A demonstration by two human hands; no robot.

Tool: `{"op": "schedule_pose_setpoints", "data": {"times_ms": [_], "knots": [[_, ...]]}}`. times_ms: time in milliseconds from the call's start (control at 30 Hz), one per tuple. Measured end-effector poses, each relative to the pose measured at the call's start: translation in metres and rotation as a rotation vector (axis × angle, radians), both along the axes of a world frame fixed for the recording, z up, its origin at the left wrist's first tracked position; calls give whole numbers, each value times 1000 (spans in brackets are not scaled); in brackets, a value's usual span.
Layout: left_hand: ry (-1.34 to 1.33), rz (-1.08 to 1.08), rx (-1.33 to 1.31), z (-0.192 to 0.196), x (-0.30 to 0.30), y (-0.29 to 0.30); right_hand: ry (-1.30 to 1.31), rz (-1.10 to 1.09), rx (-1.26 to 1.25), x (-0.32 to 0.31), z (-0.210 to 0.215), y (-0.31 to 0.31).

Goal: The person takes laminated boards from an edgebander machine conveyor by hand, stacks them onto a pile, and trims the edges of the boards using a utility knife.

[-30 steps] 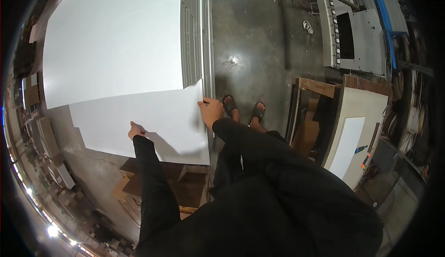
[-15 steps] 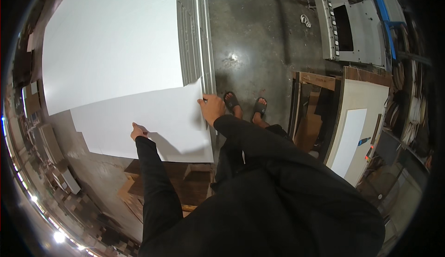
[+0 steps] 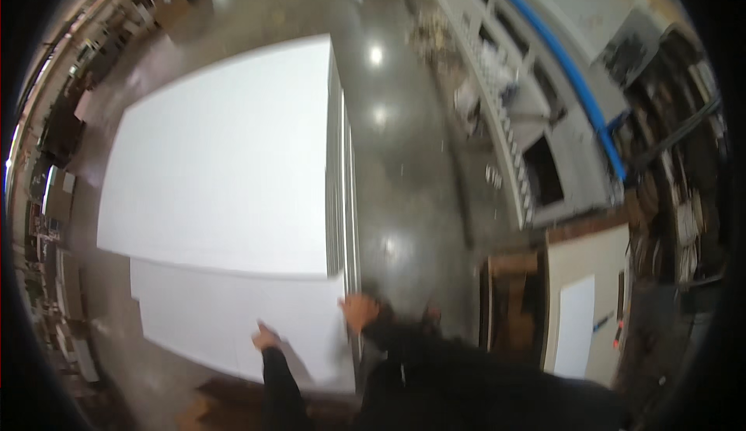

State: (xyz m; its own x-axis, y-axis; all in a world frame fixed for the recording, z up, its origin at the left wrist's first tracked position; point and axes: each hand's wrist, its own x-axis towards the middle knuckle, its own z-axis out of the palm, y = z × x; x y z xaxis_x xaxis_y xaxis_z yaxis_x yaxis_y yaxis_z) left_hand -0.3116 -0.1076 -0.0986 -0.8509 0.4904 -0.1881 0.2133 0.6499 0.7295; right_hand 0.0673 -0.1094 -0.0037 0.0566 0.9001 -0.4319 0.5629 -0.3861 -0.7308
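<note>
Lying flat at 8 o'clock, a white sheet (image 3: 233,318) pulled partway off the white stack (image 3: 225,167) at 10 o'clock, likely so its near edge can be gripped. Left hand (image 3: 266,339) resting on that sheet, grip too blurred to tell; right hand (image 3: 359,310) curled over its right corner by the stack's edge, seemingly to steady it. At 3 o'clock, grey shelving (image 3: 513,136) across bare floor (image 3: 404,198).

White sheets stacked above a polished concrete floor

A tall stack of white sheets (image 3: 225,167) is seen at the left and centre of the frame, its layered edge facing right. A lower white sheet (image 3: 233,318) is offset toward the bottom of the frame. The glossy grey concrete floor (image 3: 404,167) is seen to the right, marked by light reflections.
</note>
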Motion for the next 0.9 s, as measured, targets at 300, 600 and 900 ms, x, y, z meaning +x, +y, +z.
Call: {"op": "schedule_pose_setpoints", "data": {"times_ms": [300, 600, 900], "knots": [[89, -472, -560, 64, 276, -87, 145, -33, -15, 51, 4, 12], [163, -466, -535, 94, 300, -93, 425, 36, -109, 164, -40, -32], [212, -355, -578, 93, 312, -90, 321, -252, -175, 352, -6, -125]]}}
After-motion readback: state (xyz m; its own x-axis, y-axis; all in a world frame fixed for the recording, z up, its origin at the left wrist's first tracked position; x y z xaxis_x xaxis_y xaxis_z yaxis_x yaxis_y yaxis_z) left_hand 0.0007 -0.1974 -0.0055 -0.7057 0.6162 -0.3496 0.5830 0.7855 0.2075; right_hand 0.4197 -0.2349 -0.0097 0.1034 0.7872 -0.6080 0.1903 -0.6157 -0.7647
